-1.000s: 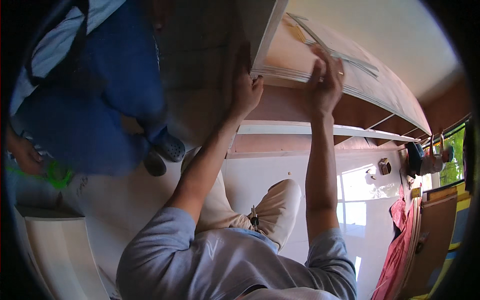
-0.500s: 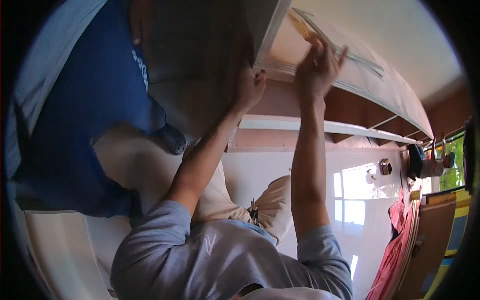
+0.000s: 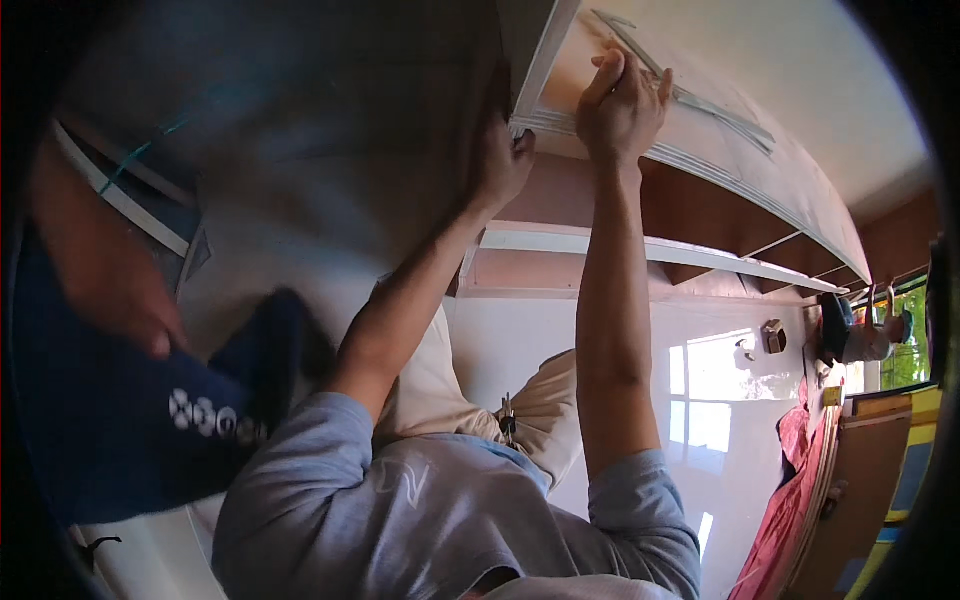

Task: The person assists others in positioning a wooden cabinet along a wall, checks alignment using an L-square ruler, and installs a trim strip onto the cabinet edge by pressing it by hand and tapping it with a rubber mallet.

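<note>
My left hand (image 3: 500, 165) is raised at the lower corner of a dark upright panel (image 3: 540, 60) with a pale edge. Its thumb shows at the corner while the fingers wrap behind the panel into shadow. Just to the right, my right hand (image 3: 622, 110) is over the pale wooden top (image 3: 690, 125) of a long cabinet, close to the front edge. Its fingers are curled, and whatever they hold, if anything, is hidden. Thin pale strips (image 3: 725, 118) lie on that top beyond the hand.
Open compartments (image 3: 700, 205) run along the cabinet below its top. At left, a co-worker in dark blue clothing (image 3: 100, 400) stands close, a hand (image 3: 120, 280) hanging down. The glossy white floor (image 3: 520, 335) carries a small brown object (image 3: 773, 336); red cloth (image 3: 785, 490) lies at right.
My right hand has shifted slightly left and its fingers have curled in. My left hand stays at the panel corner. The co-worker has moved lower and left, uncovering the floor behind.
</note>
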The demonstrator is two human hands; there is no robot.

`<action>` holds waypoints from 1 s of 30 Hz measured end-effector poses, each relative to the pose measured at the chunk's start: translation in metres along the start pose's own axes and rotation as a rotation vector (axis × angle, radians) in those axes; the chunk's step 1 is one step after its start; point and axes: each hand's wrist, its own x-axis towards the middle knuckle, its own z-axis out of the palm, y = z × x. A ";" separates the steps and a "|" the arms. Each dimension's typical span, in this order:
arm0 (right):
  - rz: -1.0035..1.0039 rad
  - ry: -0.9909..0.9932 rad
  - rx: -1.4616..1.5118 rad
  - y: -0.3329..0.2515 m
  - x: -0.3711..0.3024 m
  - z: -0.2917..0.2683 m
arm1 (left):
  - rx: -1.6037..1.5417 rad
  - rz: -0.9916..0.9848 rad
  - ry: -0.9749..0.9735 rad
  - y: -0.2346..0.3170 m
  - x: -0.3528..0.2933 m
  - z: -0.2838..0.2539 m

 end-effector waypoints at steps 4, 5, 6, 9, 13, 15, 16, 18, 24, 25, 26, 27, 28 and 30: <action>-0.002 -0.025 0.031 0.000 -0.008 -0.023 | 0.023 -0.147 -0.154 0.002 -0.002 -0.009; -0.059 0.104 0.106 -0.002 -0.005 -0.040 | 0.068 -0.461 -0.401 0.012 0.002 -0.013; -0.048 0.174 0.174 -0.013 -0.006 -0.069 | 0.071 -0.465 -0.393 0.024 0.007 -0.021; -0.005 0.124 0.160 -0.017 -0.008 -0.065 | 0.118 -0.678 -0.570 0.034 0.008 -0.020; -0.002 0.181 -0.013 -0.005 0.011 -0.007 | 0.112 0.180 0.119 -0.015 -0.013 0.019; -0.020 0.150 0.057 0.012 0.002 -0.010 | -0.162 -0.239 -0.076 -0.004 -0.017 0.027; -0.001 0.055 0.057 0.011 -0.001 -0.011 | -0.177 -0.463 -0.256 0.026 -0.015 0.004; -0.004 0.033 0.092 0.008 0.007 -0.001 | -0.114 -0.276 -0.186 0.024 -0.008 0.001; 0.068 -0.036 0.110 0.010 0.001 0.000 | -0.250 -0.289 -0.123 0.024 -0.012 0.007; 0.167 -0.145 0.111 0.009 0.001 -0.005 | -0.394 -0.180 -0.168 0.038 -0.010 0.000; 0.250 -0.191 0.165 0.002 0.001 -0.005 | -0.443 -0.123 -0.185 0.040 -0.006 -0.010; 0.255 -0.184 0.166 0.000 0.004 -0.007 | -0.502 -0.064 -0.207 0.043 -0.002 -0.018; 0.262 -0.245 0.161 -0.001 0.007 -0.007 | -0.438 -0.119 -0.174 0.035 0.002 -0.017; 0.274 -0.305 0.162 0.002 0.006 -0.011 | -0.333 -0.171 -0.124 0.033 0.006 -0.016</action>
